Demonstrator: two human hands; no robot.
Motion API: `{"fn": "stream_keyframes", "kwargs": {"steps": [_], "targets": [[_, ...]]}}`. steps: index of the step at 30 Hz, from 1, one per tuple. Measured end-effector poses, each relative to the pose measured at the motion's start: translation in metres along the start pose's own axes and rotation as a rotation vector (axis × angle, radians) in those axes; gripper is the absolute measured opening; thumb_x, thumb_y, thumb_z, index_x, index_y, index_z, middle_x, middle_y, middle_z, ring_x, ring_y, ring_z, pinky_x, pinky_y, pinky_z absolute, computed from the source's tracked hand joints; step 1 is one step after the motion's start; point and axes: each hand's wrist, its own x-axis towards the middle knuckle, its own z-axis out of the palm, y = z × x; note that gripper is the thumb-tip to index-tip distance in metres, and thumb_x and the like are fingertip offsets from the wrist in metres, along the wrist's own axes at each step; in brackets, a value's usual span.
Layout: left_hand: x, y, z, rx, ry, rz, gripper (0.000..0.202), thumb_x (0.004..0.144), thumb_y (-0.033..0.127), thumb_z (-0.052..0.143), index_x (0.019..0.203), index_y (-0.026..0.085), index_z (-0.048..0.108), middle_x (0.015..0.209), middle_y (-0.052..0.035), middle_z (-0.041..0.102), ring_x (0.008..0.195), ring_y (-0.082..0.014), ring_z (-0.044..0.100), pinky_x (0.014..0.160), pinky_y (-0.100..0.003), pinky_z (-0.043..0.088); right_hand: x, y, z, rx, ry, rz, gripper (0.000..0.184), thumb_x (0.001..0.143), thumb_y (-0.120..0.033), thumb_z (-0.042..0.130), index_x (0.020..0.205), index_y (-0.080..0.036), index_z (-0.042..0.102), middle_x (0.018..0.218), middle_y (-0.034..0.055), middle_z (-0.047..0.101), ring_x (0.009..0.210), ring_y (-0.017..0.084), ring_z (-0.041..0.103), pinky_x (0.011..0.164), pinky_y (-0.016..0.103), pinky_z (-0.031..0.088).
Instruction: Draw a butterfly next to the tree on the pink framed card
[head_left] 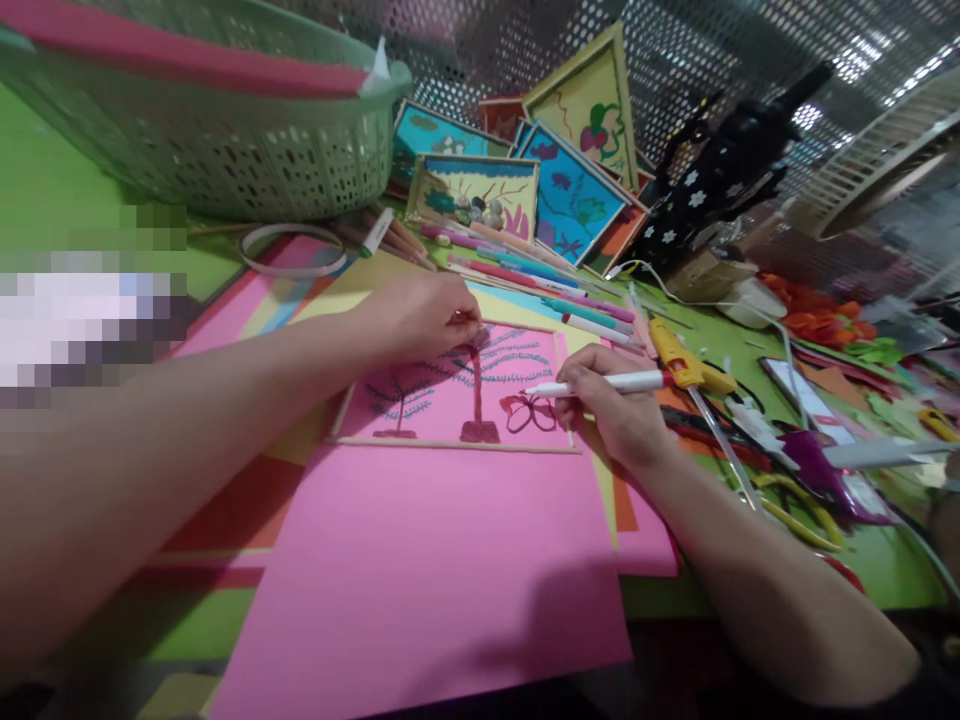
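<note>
A sheet of pink paper (442, 560) lies before me, its upper part bordered by thin wooden sticks (457, 446). Inside that border are drawn trees with dark green fronds and brown-red trunks, plus a butterfly (531, 412) partly coloured red. My right hand (611, 405) grips a white felt-tip marker (626, 382) with a red back end; its tip is at the butterfly's upper edge. At the top of the drawing rests my left hand (420, 315), fingers curled and pinched together. Whatever is between those fingertips is hidden.
A green plastic basket (262, 130) stands at the back left, beside framed pictures (480, 190). Several markers (525, 275) and a tape roll (292, 250) lie behind the paper. On the right are a yellow glue gun (679, 355), yellow-handled scissors (806, 515) and a fan (870, 150).
</note>
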Motion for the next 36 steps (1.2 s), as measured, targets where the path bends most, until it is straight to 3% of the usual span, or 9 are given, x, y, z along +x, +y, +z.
{"fn": "stream_keyframes", "kwargs": {"steps": [6,11,16,22,26,28,32,36], "targets": [[-0.002,0.004,-0.005,0.081,0.004,0.012,0.028,0.091,0.029,0.049,0.097,0.016,0.074,0.095,-0.0059,0.071,0.088,-0.0193,0.064,0.071,-0.026,0.044,0.005,0.0,-0.001,0.073,-0.022,0.09,0.022,0.064,-0.036,0.066,0.061,-0.02,0.051,0.042,-0.0054,0.054,0.034,0.007,0.046,0.033,0.016,0.036],[-0.008,0.013,-0.007,0.214,0.048,-0.005,0.029,0.092,0.03,0.049,0.093,0.017,0.074,0.096,-0.0085,0.071,0.093,-0.0235,0.065,0.074,-0.029,0.045,0.007,-0.003,-0.002,0.104,-0.009,0.165,0.016,0.07,-0.026,0.059,0.061,-0.02,0.047,0.04,-0.0057,0.052,0.032,0.007,0.044,0.029,0.015,0.031],[-0.016,0.024,-0.009,0.291,0.098,-0.074,0.027,0.093,0.027,0.048,0.102,0.014,0.07,0.105,-0.0111,0.068,0.094,-0.024,0.065,0.074,-0.033,0.047,0.004,-0.008,-0.001,0.147,0.004,0.165,0.014,0.072,-0.021,0.055,0.06,-0.02,0.047,0.038,-0.0059,0.051,0.029,0.007,0.043,0.027,0.014,0.028],[-0.024,0.028,-0.036,0.285,0.149,-0.117,0.03,0.092,0.027,0.043,0.105,0.018,0.069,0.112,-0.0091,0.068,0.104,-0.0253,0.064,0.076,-0.03,0.048,0.0,-0.013,-0.002,0.175,-0.012,0.15,0.016,0.072,-0.018,0.056,0.059,-0.019,0.047,0.037,-0.0059,0.052,0.028,0.006,0.042,0.027,0.014,0.028],[-0.048,0.037,-0.048,0.237,0.142,-0.124,0.029,0.09,0.029,0.044,0.094,0.019,0.071,0.099,-0.0069,0.072,0.09,-0.024,0.067,0.069,-0.028,0.047,-0.001,-0.013,-0.002,0.188,-0.027,0.143,0.017,0.073,-0.017,0.058,0.06,-0.02,0.047,0.037,-0.0065,0.051,0.028,0.006,0.041,0.027,0.014,0.027],[-0.068,0.046,-0.044,0.199,0.119,-0.109,0.027,0.089,0.031,0.047,0.09,0.02,0.072,0.09,-0.0054,0.072,0.082,-0.0223,0.067,0.067,-0.027,0.047,-0.003,-0.012,-0.001,0.192,-0.037,0.143,0.017,0.074,-0.016,0.058,0.061,-0.019,0.048,0.037,-0.0065,0.051,0.028,0.006,0.041,0.028,0.014,0.027],[-0.103,0.061,-0.024,0.112,0.096,-0.062,0.025,0.089,0.033,0.05,0.093,0.022,0.073,0.091,-0.0033,0.072,0.082,-0.0193,0.067,0.072,-0.026,0.049,-0.004,-0.013,0.0,0.192,-0.045,0.161,0.019,0.076,-0.013,0.058,0.061,-0.019,0.048,0.037,-0.0061,0.05,0.029,0.006,0.042,0.03,0.014,0.029],[-0.113,0.063,-0.011,0.069,0.094,-0.041,0.023,0.09,0.025,0.05,0.097,0.021,0.072,0.099,-0.0049,0.07,0.09,-0.0194,0.066,0.08,-0.027,0.051,-0.003,-0.017,0.0,0.189,-0.043,0.206,0.023,0.081,-0.012,0.057,0.06,-0.018,0.048,0.038,-0.0039,0.052,0.03,0.007,0.044,0.031,0.014,0.03]]}}
